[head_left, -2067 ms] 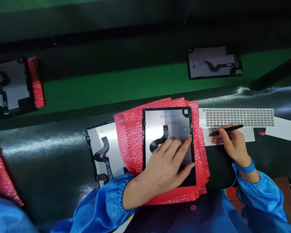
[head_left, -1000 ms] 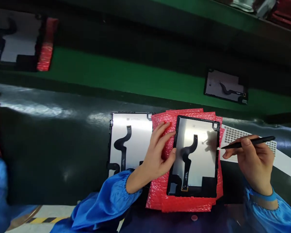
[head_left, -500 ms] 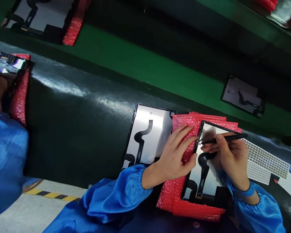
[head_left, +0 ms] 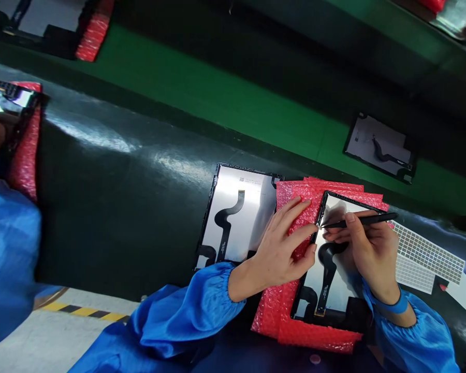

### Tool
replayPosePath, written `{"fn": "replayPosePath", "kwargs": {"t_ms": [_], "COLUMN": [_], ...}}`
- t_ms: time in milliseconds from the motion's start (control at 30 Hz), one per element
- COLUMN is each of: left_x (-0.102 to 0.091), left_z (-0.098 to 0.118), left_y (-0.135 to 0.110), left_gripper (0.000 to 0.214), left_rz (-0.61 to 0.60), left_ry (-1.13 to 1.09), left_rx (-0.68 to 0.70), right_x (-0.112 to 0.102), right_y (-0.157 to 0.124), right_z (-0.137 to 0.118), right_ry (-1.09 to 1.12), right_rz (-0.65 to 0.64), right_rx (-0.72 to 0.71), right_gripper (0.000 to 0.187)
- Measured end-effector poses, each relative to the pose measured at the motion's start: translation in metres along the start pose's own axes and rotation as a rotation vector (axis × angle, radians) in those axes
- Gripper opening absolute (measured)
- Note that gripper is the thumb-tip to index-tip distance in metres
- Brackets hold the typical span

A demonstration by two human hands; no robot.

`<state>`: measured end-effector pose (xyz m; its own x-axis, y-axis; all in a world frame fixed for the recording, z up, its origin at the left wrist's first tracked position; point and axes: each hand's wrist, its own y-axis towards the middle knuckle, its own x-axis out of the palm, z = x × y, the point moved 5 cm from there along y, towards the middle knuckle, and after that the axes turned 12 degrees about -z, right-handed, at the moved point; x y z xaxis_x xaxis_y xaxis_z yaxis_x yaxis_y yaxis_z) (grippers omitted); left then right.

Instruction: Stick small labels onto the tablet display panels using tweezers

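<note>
A tablet screen panel (head_left: 336, 290) with a black ribbon cable lies face down on a stack of red bubble wrap (head_left: 295, 207). My left hand (head_left: 285, 246) rests with spread fingers on the bubble wrap at the panel's left edge. My right hand (head_left: 367, 248) is over the panel, pinching black tweezers (head_left: 359, 221). Their tip sits at the panel's upper left edge, close to my left fingertips.
A second panel (head_left: 238, 215) lies left of the bubble wrap on the dark bench. A sheet of small grey stickers (head_left: 427, 256) lies to the right. Another panel (head_left: 378, 147) sits on the green belt. At far left, a blue sleeve (head_left: 8, 259) and more red wrap (head_left: 25, 150).
My right hand carried the tweezers from the sticker sheet over to the panel's upper left. My left hand shifted from the panel's face to its left edge. The view swung left.
</note>
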<state>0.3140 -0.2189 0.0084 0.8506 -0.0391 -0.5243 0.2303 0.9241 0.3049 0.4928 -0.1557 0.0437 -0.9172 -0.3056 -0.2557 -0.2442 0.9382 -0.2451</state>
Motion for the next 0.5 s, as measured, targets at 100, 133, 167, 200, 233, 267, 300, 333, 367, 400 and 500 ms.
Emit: {"fn": "replayPosePath", "kwargs": {"t_ms": [100,133,167,200,233,267,300,333,367,400,500], "left_x": [0.0,0.0,0.0,0.001,0.001,0.0,-0.001,-0.004,-0.008,-0.015,-0.036], "left_z": [-0.001,-0.001,-0.001,0.0,0.0,0.001,0.003,0.004,0.006,0.006,0.004], "left_y": [-0.001,0.0,0.0,0.001,0.002,0.003,0.004,0.004,0.004,0.004,-0.002], "left_gripper": [0.037,0.038,0.039,0.039,0.04,0.04,0.039,0.039,0.037,0.035,0.029], "left_rz": [-0.025,-0.035,-0.045,-0.056,-0.066,-0.072,-0.069,-0.05,-0.015,0.026,0.042], "left_ry": [0.041,0.057,0.075,0.095,0.115,0.136,0.157,0.178,0.2,0.222,0.303], "left_rx": [0.025,0.036,0.045,0.052,0.058,0.064,0.07,0.069,0.052,0.016,-0.213], "right_x": [0.001,0.001,0.001,0.001,0.0,-0.001,-0.004,-0.007,-0.01,-0.014,-0.025], "right_y": [0.001,0.001,0.002,0.002,0.002,0.001,-0.001,-0.003,-0.007,-0.011,-0.029], "right_z": [0.002,0.002,0.002,0.002,0.001,0.001,0.0,-0.001,-0.002,-0.002,-0.002], "right_ry": [0.005,0.009,0.016,0.024,0.031,0.038,0.043,0.045,0.044,0.043,0.048], "right_rz": [-0.01,-0.011,-0.01,-0.007,-0.002,0.006,0.014,0.024,0.033,0.041,0.04], "right_rx": [0.013,0.013,0.013,0.014,0.012,0.007,0.001,-0.009,-0.021,-0.038,-0.086], "right_gripper": [0.033,0.033,0.033,0.033,0.032,0.031,0.03,0.029,0.027,0.024,0.014]}}
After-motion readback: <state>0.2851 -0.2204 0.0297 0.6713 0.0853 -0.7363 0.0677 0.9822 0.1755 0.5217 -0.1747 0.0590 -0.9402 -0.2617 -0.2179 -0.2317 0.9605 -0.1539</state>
